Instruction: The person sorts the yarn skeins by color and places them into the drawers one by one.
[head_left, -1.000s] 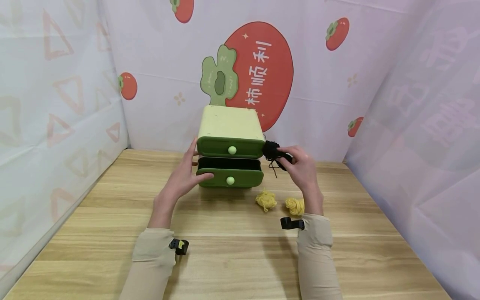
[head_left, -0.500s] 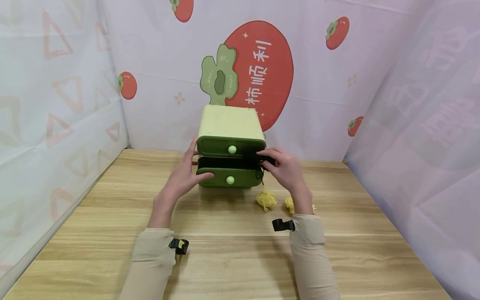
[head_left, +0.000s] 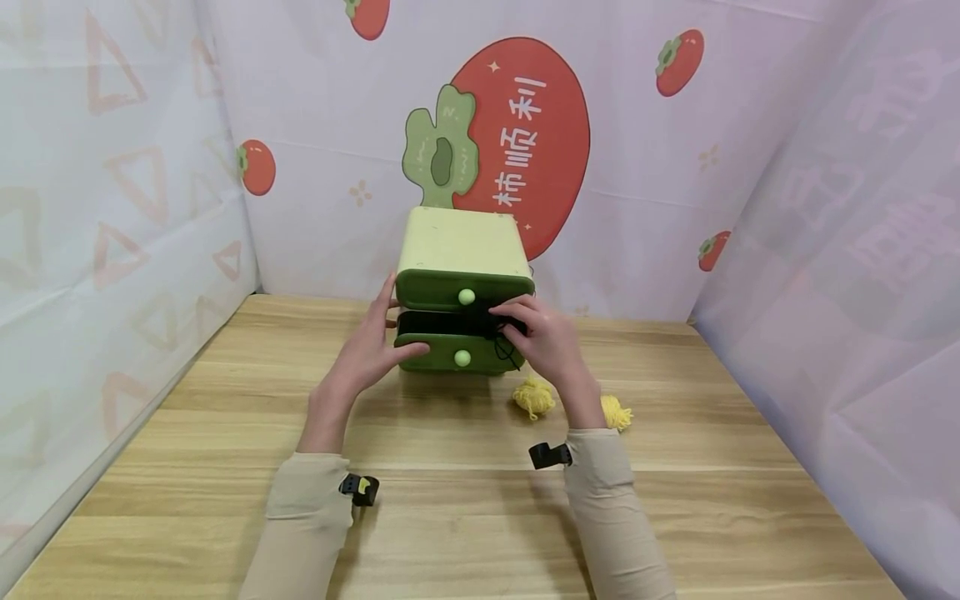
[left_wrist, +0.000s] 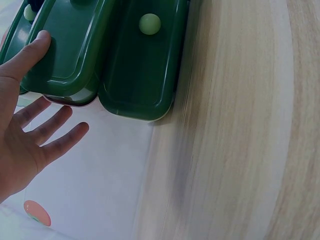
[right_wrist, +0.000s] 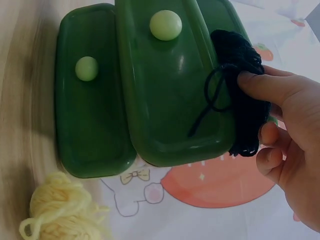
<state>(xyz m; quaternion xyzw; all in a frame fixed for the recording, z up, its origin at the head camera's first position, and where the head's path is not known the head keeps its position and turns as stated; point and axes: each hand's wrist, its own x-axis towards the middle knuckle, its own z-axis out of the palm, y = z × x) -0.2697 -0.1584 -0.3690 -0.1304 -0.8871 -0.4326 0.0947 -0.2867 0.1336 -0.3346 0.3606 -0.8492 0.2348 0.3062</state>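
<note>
A small cabinet (head_left: 459,242) with a pale green top and two dark green drawers stands at the back of the wooden table. Its lower drawer (head_left: 442,357) is pulled out a little and shows a dark gap. My left hand (head_left: 367,354) lies flat against the cabinet's left side, its thumb on a drawer front (left_wrist: 65,55). My right hand (head_left: 546,340) pinches a bundle of black yarn (right_wrist: 245,95) at the right end of that gap, and a loose strand hangs over the drawer front. Whether the yarn is inside the drawer I cannot tell.
Two balls of yellow yarn (head_left: 532,397) (head_left: 617,411) lie on the table (head_left: 465,517) in front of the cabinet, right of centre, one partly behind my right wrist. Printed fabric walls (head_left: 112,208) close in the left, back and right sides.
My right hand has carried the black yarn leftward from beside the cabinet's right side to the lower drawer's opening. The left hand has stayed in place.
</note>
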